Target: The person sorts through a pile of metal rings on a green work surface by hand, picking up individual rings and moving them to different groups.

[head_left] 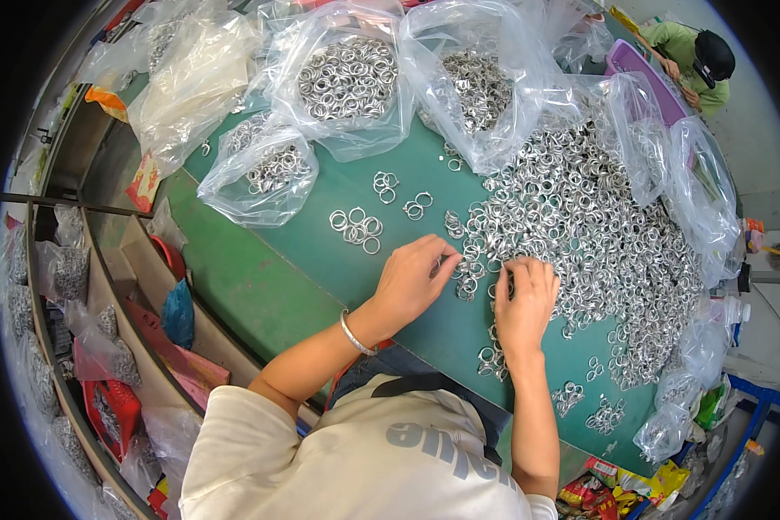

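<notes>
We saw the left hand [416, 276] at the left edge of the large heap of metal rings [589, 221], its thumb and fingers narrowly curled together, and the right hand [526, 303], loosely bent, over the heap's near-left edge. The fingers hid their own undersides, so we could not tell whether either hand gripped anything. Left of the heap we noted a ring cluster [356, 229] on the green table [290, 221]; a crumpled clear bag [640, 139] covered part of the heap's far right edge.

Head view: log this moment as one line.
left hand: at edge of ring pile, grip unclear; right hand: same edge, grip unclear; green table: under pile; clear bags: rings inside
</notes>
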A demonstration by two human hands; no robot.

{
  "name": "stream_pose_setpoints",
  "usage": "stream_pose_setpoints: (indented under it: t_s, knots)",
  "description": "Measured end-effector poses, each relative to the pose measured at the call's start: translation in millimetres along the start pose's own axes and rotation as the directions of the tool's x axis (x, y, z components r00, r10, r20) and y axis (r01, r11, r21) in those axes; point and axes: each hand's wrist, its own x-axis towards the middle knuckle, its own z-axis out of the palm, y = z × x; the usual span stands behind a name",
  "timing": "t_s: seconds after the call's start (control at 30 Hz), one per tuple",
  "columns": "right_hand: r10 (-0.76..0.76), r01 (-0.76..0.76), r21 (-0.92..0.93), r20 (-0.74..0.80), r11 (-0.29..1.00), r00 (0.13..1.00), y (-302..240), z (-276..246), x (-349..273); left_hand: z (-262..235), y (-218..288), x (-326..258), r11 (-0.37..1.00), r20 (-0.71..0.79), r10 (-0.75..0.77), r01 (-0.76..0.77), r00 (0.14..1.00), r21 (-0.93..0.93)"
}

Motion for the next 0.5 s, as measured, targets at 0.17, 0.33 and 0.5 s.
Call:
stream_pose_setpoints:
  t_s: [0.17, 0.33, 0.5]
  knots:
    - [0.182, -0.155, 0.306, -0.064, 0.939, 0.981, 12.9, -11.6, -0.3, 4.4, -5.8, 0.5, 0.999, 0.02, 0.017, -0.017, 1.0, 0.035]
    - [0.487, -0.465, 0.86, 0.32, 0.21, 0.812, 23.1, -20.3, -8.9, 8.9, -4.1, -0.9, 0.998, -0.001, 0.003, -0.003, 1.0, 0.061]
    - [0.414, -0.363, 0.828, 0.536, -0.428, 0.736, 29.9, -24.9, -9.6, 11.1, -5.4, -1.3, 0.991, -0.021, 0.023, -0.02, 0.999, 0.134]
